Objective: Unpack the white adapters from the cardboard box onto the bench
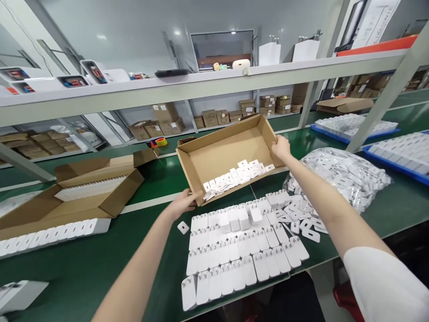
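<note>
A shallow cardboard box (pixel 221 152) hangs tilted over the green bench, held between both hands. My left hand (pixel 183 203) grips its lower left corner, and my right hand (pixel 281 147) is closed on its right side wall. Small white plastic pieces (pixel 234 176) have gathered along the box's lower edge. Below it stand rows of white power adapters (pixel 231 250) with metal prongs, a few stacked on top of others. One loose white piece (pixel 183 227) lies left of the rows. More loose white pieces (pixel 301 214) are scattered to their right.
A clear bag (pixel 342 174) full of white pieces rests at the right, near blue trays (pixel 395 163) of white parts. An open carton (pixel 110 192) stands at the left beside a row of adapters (pixel 60 235). A shelf beam (pixel 187 91) crosses above the bench.
</note>
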The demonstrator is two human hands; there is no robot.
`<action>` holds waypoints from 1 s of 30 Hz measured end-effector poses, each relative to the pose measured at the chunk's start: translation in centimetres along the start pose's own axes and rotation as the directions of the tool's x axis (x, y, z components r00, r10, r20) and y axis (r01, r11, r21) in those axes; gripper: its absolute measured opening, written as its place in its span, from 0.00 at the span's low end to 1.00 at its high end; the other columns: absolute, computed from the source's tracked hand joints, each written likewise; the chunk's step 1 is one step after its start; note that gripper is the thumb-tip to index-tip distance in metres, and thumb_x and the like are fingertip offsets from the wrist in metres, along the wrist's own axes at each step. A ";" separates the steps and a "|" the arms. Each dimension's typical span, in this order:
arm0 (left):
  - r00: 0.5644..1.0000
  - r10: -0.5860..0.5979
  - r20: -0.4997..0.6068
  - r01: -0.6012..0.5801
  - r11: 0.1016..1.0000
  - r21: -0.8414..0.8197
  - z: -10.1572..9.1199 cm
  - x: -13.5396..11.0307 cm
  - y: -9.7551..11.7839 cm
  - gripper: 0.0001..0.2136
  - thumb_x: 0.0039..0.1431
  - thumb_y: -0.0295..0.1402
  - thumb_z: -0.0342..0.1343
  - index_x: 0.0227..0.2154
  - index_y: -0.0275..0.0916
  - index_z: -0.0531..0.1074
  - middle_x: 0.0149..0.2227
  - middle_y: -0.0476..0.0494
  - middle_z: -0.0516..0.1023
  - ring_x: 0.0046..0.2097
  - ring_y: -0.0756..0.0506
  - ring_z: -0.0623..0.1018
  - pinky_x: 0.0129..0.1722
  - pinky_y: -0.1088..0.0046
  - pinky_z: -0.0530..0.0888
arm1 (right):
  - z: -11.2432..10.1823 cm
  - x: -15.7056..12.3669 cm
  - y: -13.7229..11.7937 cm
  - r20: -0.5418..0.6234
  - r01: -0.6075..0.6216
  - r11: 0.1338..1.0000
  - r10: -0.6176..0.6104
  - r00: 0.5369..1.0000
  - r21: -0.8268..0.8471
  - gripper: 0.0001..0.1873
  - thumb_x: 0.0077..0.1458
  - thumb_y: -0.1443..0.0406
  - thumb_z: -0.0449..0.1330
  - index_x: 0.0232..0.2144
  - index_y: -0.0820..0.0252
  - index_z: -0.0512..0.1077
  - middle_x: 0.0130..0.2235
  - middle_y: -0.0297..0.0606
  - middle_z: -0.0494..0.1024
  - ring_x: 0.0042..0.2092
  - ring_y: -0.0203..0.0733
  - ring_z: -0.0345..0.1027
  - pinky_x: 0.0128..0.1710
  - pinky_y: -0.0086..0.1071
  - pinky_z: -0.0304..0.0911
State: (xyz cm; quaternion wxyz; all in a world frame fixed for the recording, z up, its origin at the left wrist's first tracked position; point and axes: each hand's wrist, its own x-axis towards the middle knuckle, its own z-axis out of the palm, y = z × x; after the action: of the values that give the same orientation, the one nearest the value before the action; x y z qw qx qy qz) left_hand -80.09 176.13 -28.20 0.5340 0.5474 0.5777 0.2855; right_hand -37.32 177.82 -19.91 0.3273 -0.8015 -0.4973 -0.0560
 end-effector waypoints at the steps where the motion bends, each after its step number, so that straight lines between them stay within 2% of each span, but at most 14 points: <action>1: 0.999 -0.020 0.044 0.020 1.000 0.008 0.0 0.8 1.8 0.25 0.53 0.43 0.66 0.51 0.38 0.69 0.47 0.33 0.79 0.40 0.37 0.82 0.40 0.60 0.81 | -1.2 0.8 0.5 -0.026 -0.003 1.000 0.003 1.000 0.014 0.08 0.60 0.67 0.57 0.42 0.61 0.72 0.44 0.47 0.77 0.48 0.52 0.71 0.50 0.44 0.65; 3: 0.997 -0.037 0.071 0.035 0.999 0.038 0.8 2.7 5.1 0.26 0.53 0.44 0.66 0.51 0.37 0.70 0.47 0.32 0.79 0.38 0.38 0.83 0.40 0.60 0.81 | -3.4 2.2 1.3 -0.076 -0.009 0.999 0.012 0.997 0.043 0.08 0.57 0.68 0.56 0.40 0.61 0.72 0.44 0.49 0.77 0.49 0.57 0.70 0.50 0.46 0.64; 7: 0.999 0.018 -0.043 -0.010 0.984 0.178 4.1 6.2 9.6 0.25 0.55 0.42 0.66 0.51 0.33 0.70 0.42 0.32 0.80 0.35 0.39 0.82 0.36 0.61 0.82 | -6.5 2.9 3.2 -0.174 -0.019 0.994 0.038 0.984 0.104 0.11 0.57 0.68 0.54 0.42 0.60 0.72 0.46 0.48 0.77 0.51 0.58 0.69 0.52 0.47 0.63; 9: 0.990 0.089 -0.114 -0.055 0.961 0.272 5.4 7.1 11.3 0.20 0.61 0.41 0.61 0.50 0.32 0.70 0.41 0.36 0.80 0.35 0.43 0.82 0.36 0.63 0.81 | -7.2 2.4 4.4 -0.205 -0.028 0.991 0.055 0.977 0.133 0.14 0.58 0.67 0.53 0.45 0.60 0.71 0.48 0.48 0.77 0.51 0.56 0.69 0.53 0.47 0.63; 11: 0.967 0.175 -0.186 -0.094 0.922 0.376 5.7 7.4 13.2 0.16 0.65 0.39 0.56 0.48 0.32 0.71 0.41 0.38 0.80 0.36 0.45 0.81 0.37 0.64 0.80 | -7.3 1.7 5.6 -0.200 -0.036 0.987 0.067 0.977 0.158 0.15 0.57 0.67 0.53 0.46 0.61 0.71 0.47 0.48 0.77 0.50 0.54 0.70 0.52 0.45 0.64; 14: 0.893 0.341 -0.293 -0.138 0.829 0.542 4.7 6.7 16.6 0.12 0.64 0.37 0.54 0.40 0.31 0.74 0.42 0.30 0.79 0.44 0.36 0.81 0.44 0.58 0.78 | -6.6 0.3 6.7 -0.160 -0.052 0.983 0.081 0.984 0.179 0.18 0.53 0.67 0.56 0.47 0.65 0.69 0.46 0.52 0.76 0.47 0.56 0.71 0.50 0.46 0.66; 16: 0.827 0.458 -0.326 -0.158 0.746 0.646 4.0 5.9 18.7 0.12 0.63 0.38 0.53 0.36 0.34 0.75 0.45 0.27 0.79 0.52 0.30 0.77 0.49 0.54 0.74 | -5.8 -1.0 6.0 -0.166 -0.051 0.982 0.081 0.983 0.180 0.27 0.52 0.67 0.57 0.54 0.70 0.64 0.52 0.60 0.71 0.53 0.62 0.67 0.53 0.53 0.63; 18: 0.782 0.536 -0.319 -0.161 0.668 0.726 3.8 5.1 20.1 0.12 0.62 0.38 0.52 0.36 0.36 0.75 0.46 0.26 0.78 0.54 0.27 0.75 0.50 0.51 0.73 | -4.7 -2.6 3.9 -0.206 -0.001 0.985 0.038 0.978 0.173 0.34 0.53 0.66 0.56 0.61 0.70 0.55 0.63 0.64 0.58 0.63 0.66 0.53 0.59 0.59 0.54; 20: 0.759 0.580 -0.295 -0.157 0.603 0.782 4.2 4.6 20.9 0.11 0.62 0.38 0.51 0.36 0.36 0.75 0.46 0.26 0.78 0.52 0.27 0.76 0.49 0.52 0.73 | -3.5 -4.1 0.7 -0.215 0.165 0.975 -0.131 0.968 0.149 0.36 0.56 0.67 0.53 0.65 0.69 0.48 0.68 0.62 0.43 0.69 0.68 0.36 0.63 0.64 0.42; 21: 0.754 0.595 -0.280 -0.155 0.575 0.803 4.5 4.5 21.0 0.11 0.61 0.37 0.51 0.36 0.36 0.75 0.45 0.27 0.79 0.51 0.27 0.77 0.48 0.53 0.74 | -2.8 -4.7 -1.1 -0.183 0.283 0.949 -0.256 0.949 0.137 0.35 0.58 0.67 0.51 0.65 0.69 0.48 0.69 0.62 0.41 0.69 0.68 0.32 0.64 0.66 0.38; 23: 0.748 0.613 -0.255 -0.152 0.532 0.833 5.1 4.4 21.1 0.11 0.62 0.37 0.50 0.36 0.37 0.75 0.44 0.27 0.79 0.50 0.29 0.78 0.46 0.55 0.74 | -1.2 -5.5 -4.7 -0.045 0.516 0.844 -0.515 0.856 0.144 0.30 0.61 0.68 0.49 0.64 0.68 0.53 0.67 0.62 0.46 0.68 0.67 0.37 0.63 0.65 0.42; 25: 0.746 0.624 -0.233 -0.152 0.500 0.852 5.4 4.3 21.0 0.11 0.62 0.36 0.50 0.36 0.37 0.75 0.44 0.28 0.79 0.49 0.30 0.78 0.46 0.57 0.75 | 0.5 -5.7 -8.1 0.122 0.674 0.712 -0.700 0.704 0.199 0.25 0.63 0.65 0.52 0.61 0.63 0.60 0.64 0.56 0.57 0.65 0.61 0.50 0.62 0.59 0.52; 28: 0.745 0.637 -0.198 -0.160 0.458 0.874 5.3 4.0 20.9 0.11 0.63 0.36 0.49 0.37 0.36 0.74 0.43 0.29 0.79 0.49 0.32 0.78 0.46 0.60 0.74 | 2.7 -5.9 -12.0 0.249 0.786 0.554 -0.831 0.498 0.274 0.23 0.63 0.59 0.57 0.59 0.58 0.64 0.61 0.47 0.64 0.60 0.53 0.61 0.58 0.52 0.61; 30: 0.748 0.640 -0.174 -0.165 0.434 0.886 4.7 3.8 20.7 0.11 0.64 0.36 0.48 0.36 0.36 0.74 0.42 0.29 0.79 0.49 0.33 0.78 0.46 0.61 0.74 | 3.6 -6.1 -13.4 0.286 0.823 0.485 -0.867 0.408 0.296 0.23 0.64 0.57 0.58 0.57 0.60 0.65 0.58 0.45 0.68 0.57 0.50 0.64 0.55 0.50 0.64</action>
State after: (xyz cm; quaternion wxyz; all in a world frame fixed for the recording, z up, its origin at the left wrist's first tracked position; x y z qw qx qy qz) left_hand -68.27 183.37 -11.68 -0.0429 0.7652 0.5996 0.2304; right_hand -52.42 179.20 -18.98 0.1880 -0.4138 -0.8904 -0.0222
